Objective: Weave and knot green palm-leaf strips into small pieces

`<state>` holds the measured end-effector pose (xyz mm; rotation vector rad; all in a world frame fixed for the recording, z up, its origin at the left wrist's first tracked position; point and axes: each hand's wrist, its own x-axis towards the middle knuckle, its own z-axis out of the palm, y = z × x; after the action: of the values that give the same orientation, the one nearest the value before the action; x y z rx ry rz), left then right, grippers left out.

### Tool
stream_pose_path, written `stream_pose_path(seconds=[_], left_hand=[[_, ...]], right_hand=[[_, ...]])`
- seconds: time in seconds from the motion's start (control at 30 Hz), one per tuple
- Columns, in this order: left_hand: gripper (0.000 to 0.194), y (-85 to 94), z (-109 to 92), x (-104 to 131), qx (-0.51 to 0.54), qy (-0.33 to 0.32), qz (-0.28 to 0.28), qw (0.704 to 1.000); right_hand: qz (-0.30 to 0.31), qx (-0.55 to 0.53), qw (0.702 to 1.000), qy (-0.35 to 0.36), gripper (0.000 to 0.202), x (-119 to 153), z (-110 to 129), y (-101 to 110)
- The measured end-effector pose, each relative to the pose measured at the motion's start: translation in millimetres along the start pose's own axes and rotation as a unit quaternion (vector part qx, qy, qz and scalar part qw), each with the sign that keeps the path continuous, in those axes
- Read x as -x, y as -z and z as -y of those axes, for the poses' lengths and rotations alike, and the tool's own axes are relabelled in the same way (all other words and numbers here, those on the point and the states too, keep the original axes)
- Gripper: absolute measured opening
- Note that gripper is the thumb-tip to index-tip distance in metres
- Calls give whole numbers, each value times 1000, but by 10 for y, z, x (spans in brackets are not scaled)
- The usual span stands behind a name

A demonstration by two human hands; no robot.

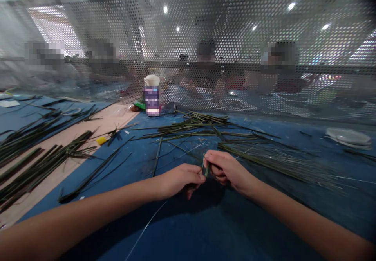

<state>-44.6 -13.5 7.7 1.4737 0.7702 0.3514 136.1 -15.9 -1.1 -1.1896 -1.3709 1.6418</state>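
My left hand (185, 178) and my right hand (226, 167) meet near the middle of the view, above the blue table (188, 237). Between their fingertips is a small green leaf piece (206, 170), pinched from both sides. A thin pale thread (147, 225) runs from below my left hand down to the front of the table. Just behind the hands lies a loose pile of long green leaf strips (190, 126). Thin, pale-tipped strands (288, 165) spread out to the right of my right hand.
More dark green strips (53, 161) lie on a pink board (38, 200) at the left, near a yellow piece (101, 140). A labelled bottle (152, 98) stands before a perforated metal screen (235, 26). Pale discs (348, 136) lie at the right. Several people sit beyond the screen.
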Motion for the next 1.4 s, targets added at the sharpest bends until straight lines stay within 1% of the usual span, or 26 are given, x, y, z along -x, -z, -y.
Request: stream_pose_path(seconds=[0.13,0.27,0.37,0.53,0.77,0.87,0.97,1.13,1.23,1.4], left_hand=[[26,-1,30,-34,-1,4,-45,999],[27,5,54,-40,-9,7,-55,998],[27,-2,54,-17,-25,0,-49,998],[26,-7,49,20,-39,-4,-32,999],[27,9,49,6,-30,-12,5,999],[29,23,42,3,-27,-15,22,999],[29,60,52,-2,-27,-20,38,999],[28,118,81,6,-34,-29,60,997],[28,123,84,30,-27,-39,57,997],[27,101,113,60,-20,-52,28,998]], right_hand=[[-28,-2,999,29,26,-11,-43,-45],[-51,-14,997,51,25,3,-56,-88],[-43,-30,998,36,20,7,-47,-102],[-7,-85,996,-2,16,32,-6,-86],[59,-169,982,-55,13,56,24,1],[75,-194,975,-72,14,48,18,40],[73,-199,974,-78,15,38,11,47],[48,-168,981,-80,17,17,-16,-1],[52,-151,983,-89,16,6,-41,-18],[58,-132,985,-96,18,1,-62,-31]])
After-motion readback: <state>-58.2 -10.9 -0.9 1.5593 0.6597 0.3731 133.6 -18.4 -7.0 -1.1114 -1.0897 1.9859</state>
